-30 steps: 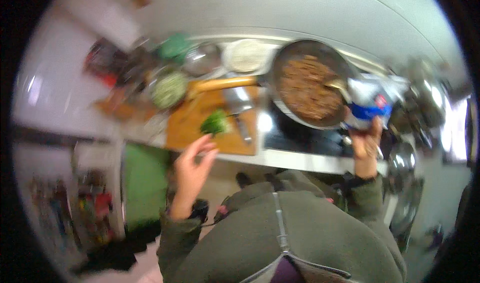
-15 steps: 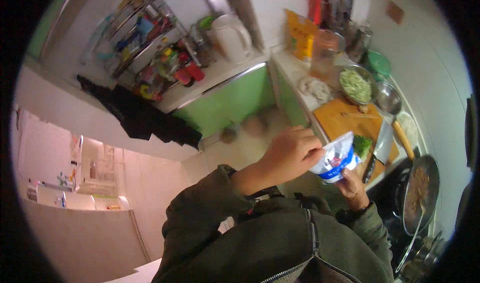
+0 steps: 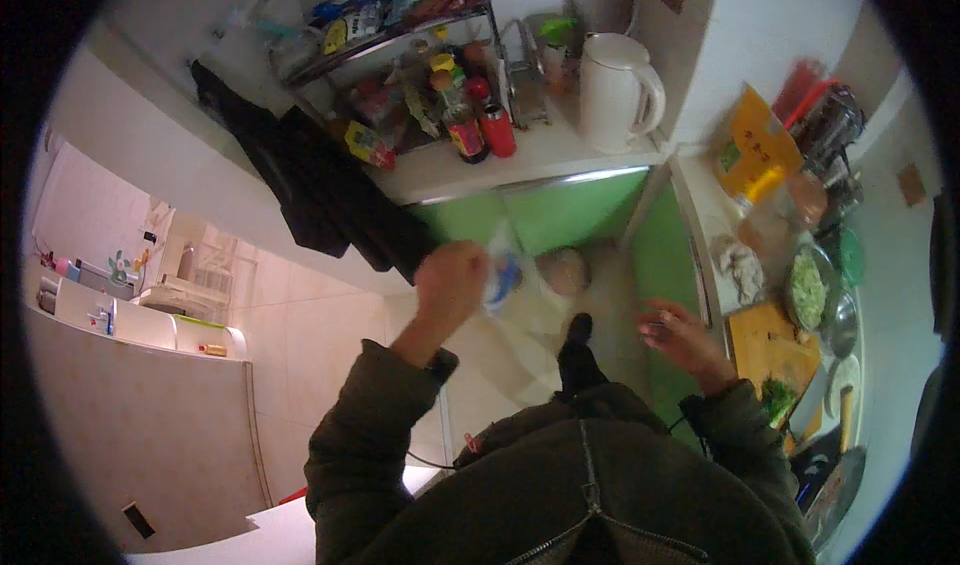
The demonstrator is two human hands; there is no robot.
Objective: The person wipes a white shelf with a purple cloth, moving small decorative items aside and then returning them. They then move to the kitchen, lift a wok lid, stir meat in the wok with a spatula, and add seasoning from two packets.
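Observation:
My left hand (image 3: pixel 450 283) is closed on the top of a white and blue plastic packet (image 3: pixel 503 273), which hangs beside it over the floor and is smeared by motion. My right hand (image 3: pixel 688 343) is apart from the packet, in front of the green cabinet by the right counter; its fingers are loosely bent and apart, with nothing visible in them. Nearest to that hand is a wooden cutting board (image 3: pixel 752 327) with green leaves (image 3: pixel 778 399) on it.
A white kettle (image 3: pixel 612 95), a bottle with a dark base (image 3: pixel 462 125) and a red container (image 3: pixel 496 133) stand on the back counter beside a metal rack. On the right counter are a bowl of pale green shreds (image 3: pixel 806 283), a metal bowl (image 3: pixel 842 325) and a pan (image 3: pixel 838 495).
My right hand has let go of the packet, and my left hand has carried it leftward and forward, away from the counter. The view has turned toward the back counter.

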